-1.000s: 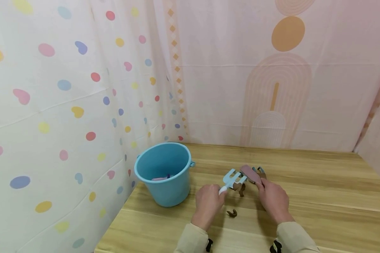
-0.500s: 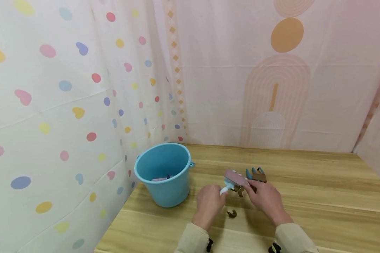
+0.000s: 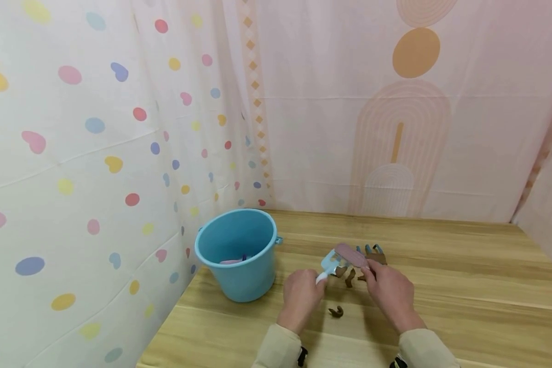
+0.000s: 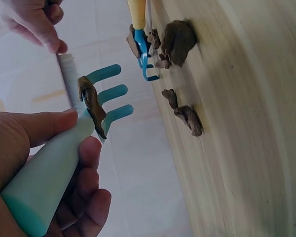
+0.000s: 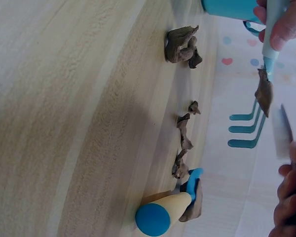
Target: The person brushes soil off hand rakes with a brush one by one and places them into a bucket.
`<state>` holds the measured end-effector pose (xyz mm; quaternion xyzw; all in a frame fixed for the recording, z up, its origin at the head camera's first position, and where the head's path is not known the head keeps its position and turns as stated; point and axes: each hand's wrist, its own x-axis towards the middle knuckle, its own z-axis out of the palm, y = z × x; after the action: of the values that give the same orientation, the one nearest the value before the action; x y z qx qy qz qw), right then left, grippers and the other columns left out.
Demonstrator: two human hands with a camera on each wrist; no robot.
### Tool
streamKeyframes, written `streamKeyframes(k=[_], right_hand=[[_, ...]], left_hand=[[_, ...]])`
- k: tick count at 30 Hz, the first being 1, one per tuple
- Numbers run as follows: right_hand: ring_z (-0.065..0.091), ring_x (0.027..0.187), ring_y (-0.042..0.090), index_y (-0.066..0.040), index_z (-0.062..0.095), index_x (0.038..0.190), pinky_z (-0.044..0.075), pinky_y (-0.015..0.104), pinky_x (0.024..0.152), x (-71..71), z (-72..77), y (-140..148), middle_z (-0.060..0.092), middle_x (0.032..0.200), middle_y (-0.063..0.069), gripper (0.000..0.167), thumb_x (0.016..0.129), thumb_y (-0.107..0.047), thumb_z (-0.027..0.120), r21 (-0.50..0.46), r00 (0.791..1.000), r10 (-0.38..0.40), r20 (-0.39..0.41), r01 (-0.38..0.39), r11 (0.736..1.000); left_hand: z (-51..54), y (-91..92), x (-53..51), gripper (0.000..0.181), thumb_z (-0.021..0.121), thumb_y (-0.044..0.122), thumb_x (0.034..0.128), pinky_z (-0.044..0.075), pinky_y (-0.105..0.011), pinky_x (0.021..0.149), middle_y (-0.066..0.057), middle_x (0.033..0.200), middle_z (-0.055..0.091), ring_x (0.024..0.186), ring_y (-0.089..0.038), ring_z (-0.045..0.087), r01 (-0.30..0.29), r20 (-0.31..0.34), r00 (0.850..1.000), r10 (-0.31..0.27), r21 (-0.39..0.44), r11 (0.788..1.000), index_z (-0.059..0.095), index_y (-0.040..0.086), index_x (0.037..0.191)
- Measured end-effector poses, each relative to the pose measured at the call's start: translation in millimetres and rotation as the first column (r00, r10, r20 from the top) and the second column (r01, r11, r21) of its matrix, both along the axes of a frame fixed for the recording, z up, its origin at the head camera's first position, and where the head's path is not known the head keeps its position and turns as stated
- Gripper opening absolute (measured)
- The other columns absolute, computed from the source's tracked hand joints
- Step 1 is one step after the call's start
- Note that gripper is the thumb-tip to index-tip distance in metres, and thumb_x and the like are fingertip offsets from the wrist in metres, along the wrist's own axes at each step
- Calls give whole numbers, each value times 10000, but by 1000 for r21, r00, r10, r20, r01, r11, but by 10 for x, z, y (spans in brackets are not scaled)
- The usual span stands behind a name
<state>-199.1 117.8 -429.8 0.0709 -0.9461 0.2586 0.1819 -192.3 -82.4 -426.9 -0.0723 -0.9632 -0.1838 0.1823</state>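
My left hand (image 3: 302, 295) grips the pale handle of a light blue fork (image 4: 54, 168); a brown curled piece (image 4: 92, 106) lies against the fork's head, above the table. Just to the right, my right hand (image 3: 392, 295) pinches the handle of a flat pinkish brush (image 3: 351, 254), whose pale bristles (image 5: 281, 136) face the fork in the right wrist view. Brush and fork are close together; whether they touch I cannot tell. A second tool with blue prongs and a yellow handle (image 5: 173, 206) lies on the table beyond, beside a brown piece.
A light blue bucket (image 3: 244, 278) stands on the wooden table (image 3: 464, 286) left of my hands, with pink and purple things inside. Several brown pieces lie under and around the tools, one curled piece (image 3: 336, 312) nearer me. Patterned curtains (image 3: 313, 153) hang behind and left.
The brush has swept left across the fork's head, then drawn back a little to the right, uncovering part of the prongs. My left hand with the fork has hardly moved.
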Motion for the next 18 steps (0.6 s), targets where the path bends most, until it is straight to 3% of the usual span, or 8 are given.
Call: streamKeyframes(k=[3,7,10,18], right_hand=[[602,660,201,-97,703,1224,426,368,480,5,12,-31,734,996,117,332,967,-299,645,5,999,50,-20,-50,999],[663,691,256,-102,714,1209,477,413,508,40,10,-78,736,980,119,321,956,-294,667,47,994,96,-46,-93,995],[680,708,338,-102,725,1184,486,457,507,54,-16,-99,733,938,141,307,947,-293,683,81,993,69,-92,-62,995],[614,541,282,-88,742,1102,408,382,403,37,-122,-121,690,746,146,263,914,-271,720,116,977,21,-212,3,993]], left_hand=[[5,-26,-35,459,713,286,911,303,-271,440,52,481,407,451,-113,389,-10,12,1000,10,2,1000,488,167,529],[31,-39,-55,463,704,298,917,309,-280,440,52,479,412,450,-118,396,-29,27,999,29,0,1000,491,169,526],[53,-30,-46,455,709,301,911,314,-283,445,58,473,416,451,-116,402,-29,31,999,28,1,1000,506,174,523],[72,12,-4,459,721,295,906,320,-277,463,61,465,410,458,-115,401,-17,53,998,16,21,1000,507,176,517]])
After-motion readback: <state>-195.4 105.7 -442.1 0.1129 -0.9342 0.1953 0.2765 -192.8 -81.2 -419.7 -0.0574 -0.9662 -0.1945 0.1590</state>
